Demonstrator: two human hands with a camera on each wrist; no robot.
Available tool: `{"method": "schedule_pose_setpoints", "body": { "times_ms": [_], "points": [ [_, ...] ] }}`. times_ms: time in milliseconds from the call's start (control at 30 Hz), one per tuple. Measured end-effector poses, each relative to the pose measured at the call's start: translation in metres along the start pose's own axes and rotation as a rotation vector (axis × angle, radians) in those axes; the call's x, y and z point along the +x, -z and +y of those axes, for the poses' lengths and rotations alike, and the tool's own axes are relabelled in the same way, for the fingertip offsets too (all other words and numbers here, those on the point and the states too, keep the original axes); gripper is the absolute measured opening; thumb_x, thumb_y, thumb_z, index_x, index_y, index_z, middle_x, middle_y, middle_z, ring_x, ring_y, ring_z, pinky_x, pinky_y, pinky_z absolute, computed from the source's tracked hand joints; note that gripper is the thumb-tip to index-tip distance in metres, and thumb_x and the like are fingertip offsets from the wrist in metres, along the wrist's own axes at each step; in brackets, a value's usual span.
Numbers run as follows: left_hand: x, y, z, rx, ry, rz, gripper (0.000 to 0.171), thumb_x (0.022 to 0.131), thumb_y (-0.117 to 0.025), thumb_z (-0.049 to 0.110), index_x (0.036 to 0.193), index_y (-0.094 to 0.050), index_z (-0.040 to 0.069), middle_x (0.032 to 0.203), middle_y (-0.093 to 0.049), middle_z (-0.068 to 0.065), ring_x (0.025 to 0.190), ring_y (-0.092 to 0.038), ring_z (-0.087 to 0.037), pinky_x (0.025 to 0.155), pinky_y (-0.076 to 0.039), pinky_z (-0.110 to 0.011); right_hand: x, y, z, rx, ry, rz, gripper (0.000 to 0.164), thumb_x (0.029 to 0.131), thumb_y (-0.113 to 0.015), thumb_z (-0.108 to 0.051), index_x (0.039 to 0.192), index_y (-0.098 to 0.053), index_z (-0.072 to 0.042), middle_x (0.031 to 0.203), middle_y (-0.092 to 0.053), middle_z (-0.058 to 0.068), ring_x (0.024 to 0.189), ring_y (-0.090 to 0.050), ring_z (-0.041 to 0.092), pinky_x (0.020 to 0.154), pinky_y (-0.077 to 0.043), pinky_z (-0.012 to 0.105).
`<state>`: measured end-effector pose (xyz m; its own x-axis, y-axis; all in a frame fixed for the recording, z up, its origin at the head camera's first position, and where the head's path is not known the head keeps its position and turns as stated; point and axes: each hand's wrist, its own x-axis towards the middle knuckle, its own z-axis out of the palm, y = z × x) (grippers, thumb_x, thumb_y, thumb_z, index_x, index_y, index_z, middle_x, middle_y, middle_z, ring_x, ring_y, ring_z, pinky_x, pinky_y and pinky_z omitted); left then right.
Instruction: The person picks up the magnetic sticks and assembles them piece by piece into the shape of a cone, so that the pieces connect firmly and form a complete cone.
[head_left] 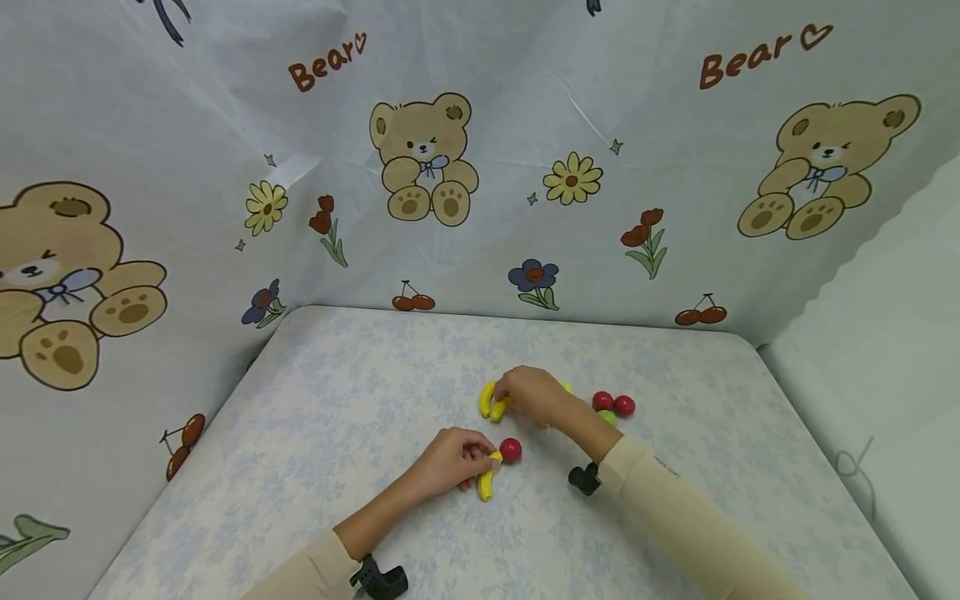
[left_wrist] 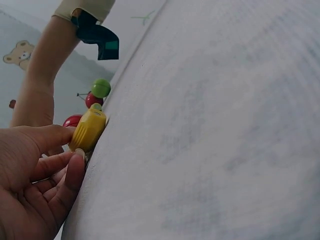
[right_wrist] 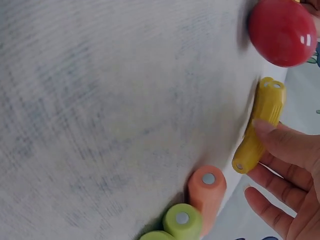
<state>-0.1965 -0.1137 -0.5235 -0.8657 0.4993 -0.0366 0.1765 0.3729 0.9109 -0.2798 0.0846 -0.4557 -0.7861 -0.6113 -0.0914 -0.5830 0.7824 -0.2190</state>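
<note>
My left hand [head_left: 453,460] pinches the upper end of a small yellow toy banana [head_left: 486,485] between thumb and fingers, low over the table. A shiny red ball [head_left: 511,451] sits right beside that end. Farther back, my right hand [head_left: 534,395] pinches a second toy banana [head_left: 499,409]; the right wrist view shows the thumb on the side of this banana [right_wrist: 260,125]. Another curved banana [head_left: 487,400] lies just left of it. In the left wrist view, the held banana [left_wrist: 89,130] partly covers a red ball [left_wrist: 73,121].
Two red balls [head_left: 624,406] and a green ball [head_left: 607,418] cluster right of my right forearm. A peach-coloured piece [right_wrist: 207,192] and green pieces [right_wrist: 183,222], with grey discs on their ends, stand near my right hand. A bear-print cloth [head_left: 480,250] hangs behind the table [head_left: 360,367].
</note>
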Motion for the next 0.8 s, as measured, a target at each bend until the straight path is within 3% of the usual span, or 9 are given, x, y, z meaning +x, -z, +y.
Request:
{"method": "schedule_pose_setpoints", "body": {
  "times_ms": [133, 400, 800],
  "points": [
    [0.0, 0.0, 0.001, -0.001, 0.004, -0.001, 0.01, 0.093, -0.076, 0.023, 0.097, -0.076, 0.014, 0.067, -0.065, 0.0, 0.044, -0.056, -0.014, 0.044, -0.051, -0.027, -0.007, 0.005, 0.0, 0.02, -0.022, 0.049, 0.018, 0.088, -0.081, -0.013, 0.106, -0.079, -0.015, 0.1, -0.074, -0.004, 0.093, -0.064, 0.014, 0.09, -0.054, 0.033],
    [-0.001, 0.0, 0.004, 0.003, 0.014, 0.003, 0.009, 0.093, -0.076, 0.022, 0.097, -0.076, 0.013, 0.068, -0.065, -0.001, 0.045, -0.056, -0.014, 0.044, -0.05, -0.026, -0.03, 0.017, -0.003, 0.102, -0.036, 0.118, 0.018, 0.085, -0.083, -0.01, 0.102, -0.077, -0.012, 0.089, -0.071, -0.003, 0.079, -0.059, 0.013, 0.077, -0.055, 0.031],
    [-0.002, -0.001, 0.007, 0.007, 0.034, 0.013, 0.01, 0.093, -0.076, 0.022, 0.098, -0.076, 0.013, 0.07, -0.066, 0.0, 0.046, -0.057, -0.014, 0.045, -0.051, -0.027, -0.068, 0.008, 0.001, 0.187, -0.104, 0.189, 0.018, 0.084, -0.084, -0.009, 0.101, -0.078, -0.012, 0.086, -0.07, -0.005, 0.076, -0.059, 0.011, 0.07, -0.054, 0.026]
  ]
}}
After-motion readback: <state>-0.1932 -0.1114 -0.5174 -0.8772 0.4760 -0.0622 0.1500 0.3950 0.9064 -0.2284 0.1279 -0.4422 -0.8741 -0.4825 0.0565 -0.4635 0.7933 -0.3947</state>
